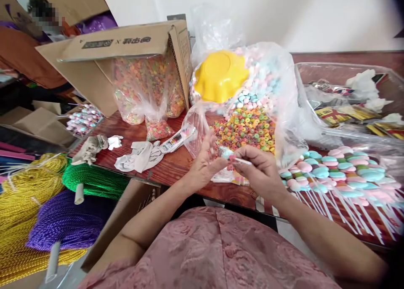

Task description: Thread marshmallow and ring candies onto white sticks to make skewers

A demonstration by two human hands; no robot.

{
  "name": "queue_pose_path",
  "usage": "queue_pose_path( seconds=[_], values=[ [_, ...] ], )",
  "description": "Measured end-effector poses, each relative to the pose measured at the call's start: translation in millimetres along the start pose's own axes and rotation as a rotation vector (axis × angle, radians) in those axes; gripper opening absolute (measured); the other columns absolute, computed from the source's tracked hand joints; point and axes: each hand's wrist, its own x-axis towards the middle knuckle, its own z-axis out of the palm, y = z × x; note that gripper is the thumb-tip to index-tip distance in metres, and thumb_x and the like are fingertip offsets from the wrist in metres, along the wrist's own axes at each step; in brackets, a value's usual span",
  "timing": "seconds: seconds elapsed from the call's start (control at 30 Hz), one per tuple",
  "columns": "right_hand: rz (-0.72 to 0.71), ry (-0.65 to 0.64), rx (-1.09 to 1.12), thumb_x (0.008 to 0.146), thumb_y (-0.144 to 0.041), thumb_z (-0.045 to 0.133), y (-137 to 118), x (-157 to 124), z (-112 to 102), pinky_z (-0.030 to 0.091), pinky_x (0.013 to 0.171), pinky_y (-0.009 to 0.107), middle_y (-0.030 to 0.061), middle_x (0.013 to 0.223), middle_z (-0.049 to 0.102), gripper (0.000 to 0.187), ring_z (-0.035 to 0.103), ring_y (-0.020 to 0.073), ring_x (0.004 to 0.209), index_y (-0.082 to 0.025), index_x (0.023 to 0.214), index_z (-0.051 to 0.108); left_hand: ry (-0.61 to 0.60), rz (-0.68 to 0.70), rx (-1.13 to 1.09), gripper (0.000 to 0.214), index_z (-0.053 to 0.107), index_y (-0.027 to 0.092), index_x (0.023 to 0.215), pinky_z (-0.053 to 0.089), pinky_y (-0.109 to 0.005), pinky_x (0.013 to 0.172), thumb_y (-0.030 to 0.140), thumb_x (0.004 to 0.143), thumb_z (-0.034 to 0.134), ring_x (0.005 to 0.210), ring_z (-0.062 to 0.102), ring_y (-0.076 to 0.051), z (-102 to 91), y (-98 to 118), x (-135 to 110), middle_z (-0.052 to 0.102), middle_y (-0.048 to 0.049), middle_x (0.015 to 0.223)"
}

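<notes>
My right hand pinches a white stick between thumb and fingers. At the stick's left end sit a pale blue candy piece and a small reddish one, partly hidden by my fingers. My left hand is beside that end, fingers stretched out and thumb apart. Whether its palm touches the candy I cannot tell. Just beyond both hands, ring-shaped candies in orange, green, yellow and red fill the front of a clear plastic bag. Pink, white and blue candies lie behind them.
A yellow scalloped bowl lies upside down on the candies. Finished-looking candy skewers line the right edge, below a clear bin. An open carton, grey gloves and coloured cord bundles are leftward. Another person's orange sleeve shows far left.
</notes>
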Motion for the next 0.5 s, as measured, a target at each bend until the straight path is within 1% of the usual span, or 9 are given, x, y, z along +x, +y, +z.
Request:
queue_pose_path(
  seconds=[0.07,0.1,0.17,0.23,0.27,0.37,0.43,0.47,0.5],
  values=[
    [-0.049,0.031,0.050,0.083,-0.032,0.060,-3,-4,11,0.038,0.056,0.025,-0.0011,0.065,0.055,0.016,0.047,0.0116,0.060,-0.019,0.073,0.059,-0.074,-0.134,-0.212,0.063,0.036,0.026,0.148,0.048,-0.035,0.093,0.051,0.092,0.055,0.111,0.059,-0.021,-0.5,-5,-13,0.058,-0.0121,0.124],
    [-0.054,0.036,0.088,0.083,-0.033,0.060,-2,-6,17,0.039,0.058,0.025,-0.0006,0.066,0.056,0.017,0.048,0.0121,0.062,-0.020,0.072,0.059,-0.069,-0.169,-0.273,0.065,0.041,0.025,0.144,0.049,-0.034,0.091,0.050,0.088,0.061,0.107,0.060,-0.020,-2.3,-8,-20,0.059,-0.0113,0.120],
    [-0.012,-0.003,0.175,0.080,-0.034,0.061,6,-9,29,0.040,0.058,0.025,-0.0010,0.064,0.055,0.020,0.048,0.0119,0.061,-0.019,0.067,0.057,0.010,-0.138,-0.210,0.062,0.055,0.024,0.133,0.050,-0.036,0.092,0.047,0.078,0.074,0.110,0.059,-0.022,-9.5,-10,-33,0.056,-0.0118,0.125],
    [0.098,-0.127,0.263,0.075,-0.034,0.063,20,-11,41,0.038,0.055,0.024,-0.0023,0.060,0.053,0.021,0.045,0.0104,0.056,-0.019,0.063,0.054,0.116,-0.024,0.045,0.044,0.067,0.021,0.113,0.046,-0.040,0.100,0.040,0.075,0.079,0.123,0.052,-0.026,-20.7,-6,-46,0.046,-0.0135,0.139],
    [0.169,-0.220,0.299,0.073,-0.034,0.062,28,-12,47,0.037,0.051,0.024,-0.0029,0.058,0.052,0.020,0.043,0.0095,0.053,-0.020,0.063,0.053,0.130,0.026,0.222,0.033,0.071,0.020,0.104,0.043,-0.043,0.105,0.036,0.076,0.078,0.129,0.047,-0.028,-27.0,-2,-53,0.039,-0.0134,0.146],
    [0.333,-0.491,0.336,0.072,-0.034,0.057,48,-14,71,0.026,0.039,0.023,-0.0051,0.049,0.046,0.017,0.031,0.0077,0.039,-0.021,0.062,0.051,0.036,0.076,0.734,0.013,0.075,0.021,0.093,0.035,-0.051,0.112,0.026,0.083,0.070,0.138,0.036,-0.032,-45.5,15,-77,0.031,-0.0120,0.153],
    [0.336,-0.567,0.307,0.074,-0.033,0.055,54,-18,89,0.023,0.036,0.024,-0.0057,0.044,0.041,0.019,0.027,0.0080,0.035,-0.022,0.059,0.052,-0.075,0.017,0.955,0.014,0.076,0.022,0.093,0.034,-0.053,0.113,0.023,0.085,0.065,0.141,0.032,-0.034,-58.0,24,-97,0.033,-0.0125,0.152],
    [0.317,-0.570,0.292,0.075,-0.032,0.055,55,-22,98,0.026,0.036,0.025,-0.0048,0.044,0.043,0.019,0.031,0.0087,0.035,-0.022,0.058,0.053,-0.136,-0.046,1.031,0.015,0.076,0.022,0.093,0.034,-0.054,0.113,0.022,0.085,0.063,0.142,0.031,-0.035,-65.1,26,-109,0.034,-0.0132,0.152],
    [0.290,-0.551,0.275,0.077,-0.030,0.056,54,-25,104,0.032,0.040,0.026,-0.0034,0.048,0.048,0.018,0.039,0.0102,0.039,-0.023,0.060,0.055,-0.186,-0.140,1.096,0.016,0.076,0.022,0.093,0.034,-0.056,0.112,0.021,0.084,0.062,0.142,0.031,-0.036,-72.9,27,-121,0.035,-0.0140,0.150]
  ],
)
